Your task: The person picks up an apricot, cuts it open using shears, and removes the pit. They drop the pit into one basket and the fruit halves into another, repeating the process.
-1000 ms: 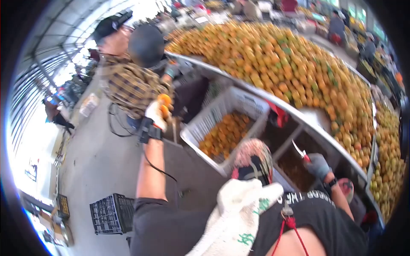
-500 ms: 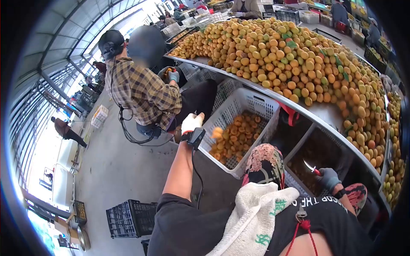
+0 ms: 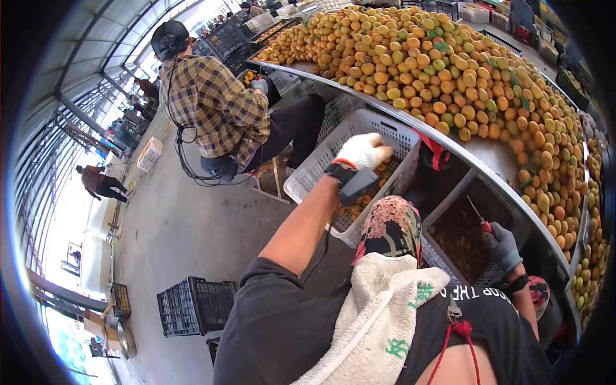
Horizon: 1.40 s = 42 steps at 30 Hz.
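My left hand, in a white glove with bare fingertips, is over a pale plastic crate. Its fingers are loosely bent and apart, and no fruit shows in them. Orange apricot pieces lie inside this crate, partly hidden by my hand and wrist. In my right hand, gloved in grey, is a small knife with a red handle, its thin blade angled up and left. Beneath the knife stands another crate with small brown bits in it. A heap of whole apricots covers the metal-edged table ahead.
The table's metal edge runs between the crates and the heap. At my left a person in a plaid shirt sits by the table. A black crate stands on the floor at lower left. A dark band and cable are on my left wrist.
My left hand has moved right across the pale crate; an apricot piece in the air beside it before no longer shows. My right hand has risen slightly, the knife blade more upright.
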Motion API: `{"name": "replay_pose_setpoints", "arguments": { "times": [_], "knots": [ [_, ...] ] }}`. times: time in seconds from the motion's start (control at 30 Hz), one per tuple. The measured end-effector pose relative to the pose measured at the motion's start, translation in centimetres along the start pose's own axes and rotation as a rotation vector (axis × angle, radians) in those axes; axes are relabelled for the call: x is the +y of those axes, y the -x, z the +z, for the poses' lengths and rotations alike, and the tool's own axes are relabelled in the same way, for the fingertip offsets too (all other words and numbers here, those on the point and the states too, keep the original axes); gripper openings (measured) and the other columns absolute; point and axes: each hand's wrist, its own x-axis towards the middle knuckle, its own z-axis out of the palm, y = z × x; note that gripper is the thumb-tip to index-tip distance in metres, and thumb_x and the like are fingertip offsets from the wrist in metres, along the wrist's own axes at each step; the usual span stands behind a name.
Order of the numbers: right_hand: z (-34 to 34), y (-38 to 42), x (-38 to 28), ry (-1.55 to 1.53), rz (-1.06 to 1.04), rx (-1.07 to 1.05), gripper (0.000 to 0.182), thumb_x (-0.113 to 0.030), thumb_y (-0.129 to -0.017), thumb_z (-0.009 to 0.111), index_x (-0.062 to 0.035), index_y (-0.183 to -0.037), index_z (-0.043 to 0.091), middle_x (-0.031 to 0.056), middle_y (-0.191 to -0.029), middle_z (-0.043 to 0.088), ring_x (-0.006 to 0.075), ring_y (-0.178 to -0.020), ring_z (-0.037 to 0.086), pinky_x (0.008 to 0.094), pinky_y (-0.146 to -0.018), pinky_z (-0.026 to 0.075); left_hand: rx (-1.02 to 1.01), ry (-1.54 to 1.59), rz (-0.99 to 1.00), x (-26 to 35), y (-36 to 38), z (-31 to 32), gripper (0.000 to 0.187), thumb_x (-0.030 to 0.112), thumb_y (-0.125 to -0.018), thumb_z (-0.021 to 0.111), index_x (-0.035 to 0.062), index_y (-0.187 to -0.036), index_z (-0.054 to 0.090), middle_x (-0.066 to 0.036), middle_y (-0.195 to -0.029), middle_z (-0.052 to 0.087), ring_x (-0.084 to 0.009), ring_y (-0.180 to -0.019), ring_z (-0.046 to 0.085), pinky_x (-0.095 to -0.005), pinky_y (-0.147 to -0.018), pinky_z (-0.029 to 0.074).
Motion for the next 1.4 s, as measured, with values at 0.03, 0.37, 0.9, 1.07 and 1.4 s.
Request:
{"name": "replay_pose_setpoints", "arguments": {
  "times": [0.03, 0.37, 0.9, 1.07, 1.4],
  "knots": [
    [-0.7, -0.1, 0.2, 0.001, 0.005, 0.006, 0.012, -0.011, -0.088, 0.065, -0.0024, -0.093, 0.058, 0.0142, -0.07, 0.053, 0.0191, -0.064, 0.05, 0.0322, -0.063, 0.045, 0.033, -0.146, 0.102, 0.2, -1.3, 1.6, 0.034, 0.034, -0.085, 0.063, 0.0037, -0.1, 0.069, -0.018, -0.092, 0.07, -0.0307, -0.091, 0.067, -0.0388, -0.081, 0.051],
    [-3.8, -0.4, 3.0, -0.374, 0.163, 0.095, 0.012, -0.009, -0.091, 0.065, -0.0046, -0.083, 0.058, -0.0086, -0.072, 0.048, 0.0025, -0.067, 0.042, 0.0226, -0.058, 0.036, -0.158, -0.104, 0.229, 7.4, -7.0, 12.8, 0.039, 0.04, -0.083, 0.065, 0.0045, -0.098, 0.068, -0.018, -0.091, 0.07, -0.0341, -0.091, 0.067, -0.0404, -0.082, 0.052],
    [-4.7, 0.5, 1.1, -0.19, -0.013, 0.381, 0.028, -0.035, -0.095, 0.058, -0.008, -0.1, 0.055, 0.0232, -0.081, 0.063, 0.0444, -0.079, 0.062, 0.0469, -0.065, 0.048, -0.012, 0.331, 0.321, 10.4, -13.4, 19.0, 0.01, 0.007, -0.086, 0.066, 0.0018, -0.094, 0.07, -0.005, -0.084, 0.067, -0.0131, -0.081, 0.062, -0.0269, -0.076, 0.049],
    [-5.3, 0.8, 0.4, 0.003, -0.056, 0.366, 0.03, -0.038, -0.096, 0.056, -0.0084, -0.094, 0.053, 0.0195, -0.074, 0.062, 0.0424, -0.075, 0.062, 0.05, -0.062, 0.047, -0.08, 0.116, 0.454, 13.8, -15.6, 21.3, 0.021, 0.005, -0.085, 0.064, -0.0012, -0.104, 0.068, -0.006, -0.096, 0.069, -0.0147, -0.09, 0.063, -0.027, -0.083, 0.049],
    [-6.9, 1.5, 0.5, -0.023, -0.083, 0.507, 0.025, -0.031, -0.093, 0.062, -0.0065, -0.097, 0.056, 0.0188, -0.08, 0.061, 0.0405, -0.074, 0.061, 0.0439, -0.061, 0.048, -0.021, -0.487, 0.878, 20.6, -24.6, 31.4, 0.058, 0.011, -0.074, 0.059, 0.02, -0.131, 0.056, -0.018, -0.139, 0.05, -0.04, -0.12, 0.051, -0.0451, -0.1, 0.046]
  ]
}}
